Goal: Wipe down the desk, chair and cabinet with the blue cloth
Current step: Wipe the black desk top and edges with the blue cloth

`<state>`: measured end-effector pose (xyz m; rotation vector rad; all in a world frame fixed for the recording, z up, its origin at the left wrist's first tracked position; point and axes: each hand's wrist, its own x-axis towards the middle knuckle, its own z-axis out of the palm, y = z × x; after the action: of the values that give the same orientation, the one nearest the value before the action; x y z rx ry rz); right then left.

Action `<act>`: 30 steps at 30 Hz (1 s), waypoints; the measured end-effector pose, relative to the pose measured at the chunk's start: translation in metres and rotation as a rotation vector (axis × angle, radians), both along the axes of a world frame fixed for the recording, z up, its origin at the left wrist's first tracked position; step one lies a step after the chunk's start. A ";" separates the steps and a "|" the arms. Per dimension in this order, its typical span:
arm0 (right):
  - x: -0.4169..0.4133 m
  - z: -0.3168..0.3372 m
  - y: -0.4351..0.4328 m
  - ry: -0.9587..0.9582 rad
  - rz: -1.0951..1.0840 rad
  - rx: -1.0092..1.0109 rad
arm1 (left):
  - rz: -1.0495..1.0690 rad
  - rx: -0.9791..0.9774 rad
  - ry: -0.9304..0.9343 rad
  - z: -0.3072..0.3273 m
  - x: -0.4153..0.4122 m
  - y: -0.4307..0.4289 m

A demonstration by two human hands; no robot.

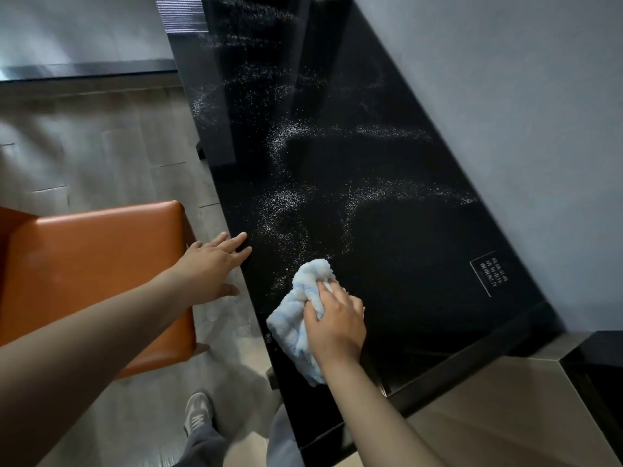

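At far left stands the orange chair [94,264], its padded seat close to the black desk [387,230] but not touching it. The left hand [210,264] lies flat on the desk's near edge with its fingers straight and spread, holding nothing. Just to the right, the blue cloth [296,318] sits bunched on the desktop near that same edge, and the right hand [337,325] presses down on it with fingers curled into the folds. The cloth looks soft, fluffy and light — it will crumple rather than slide flat, so a full-palm hold over the bunched middle seems best for keeping it under the hand. Beyond it, white specks [286,197] streak the glossy top, so much of the desk is probably unwiped. Further right a small white-printed label [490,273] lies near the wall.
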<state>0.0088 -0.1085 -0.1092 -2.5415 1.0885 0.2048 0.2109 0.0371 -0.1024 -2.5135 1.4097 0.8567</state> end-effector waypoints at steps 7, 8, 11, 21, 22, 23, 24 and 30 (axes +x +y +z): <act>-0.001 -0.004 0.030 -0.036 0.032 -0.040 | -0.049 0.038 -0.028 0.006 0.006 -0.008; -0.002 -0.006 0.036 -0.061 0.025 -0.050 | -0.050 0.036 -0.018 0.006 0.007 -0.007; -0.002 -0.012 0.051 -0.126 0.013 -0.100 | -0.043 0.031 0.021 0.007 0.008 -0.005; -0.001 -0.012 0.087 -0.057 0.018 -0.004 | -0.051 0.037 0.092 0.011 0.019 -0.002; -0.001 -0.010 0.088 -0.060 0.024 0.017 | -0.038 0.023 0.103 0.012 0.018 -0.002; -0.002 -0.007 0.089 -0.074 0.028 0.034 | -0.010 -0.004 0.124 0.013 0.016 -0.002; -0.004 -0.004 0.089 -0.092 0.028 0.054 | 0.029 -0.039 0.154 0.014 0.015 0.000; -0.014 0.015 0.079 -0.156 -0.087 0.070 | 0.062 -0.085 0.221 0.024 0.019 0.031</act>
<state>-0.0048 -0.0291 -0.0941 -2.3982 1.1082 0.0210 0.2298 0.0682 -0.0785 -2.6044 1.4657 1.1402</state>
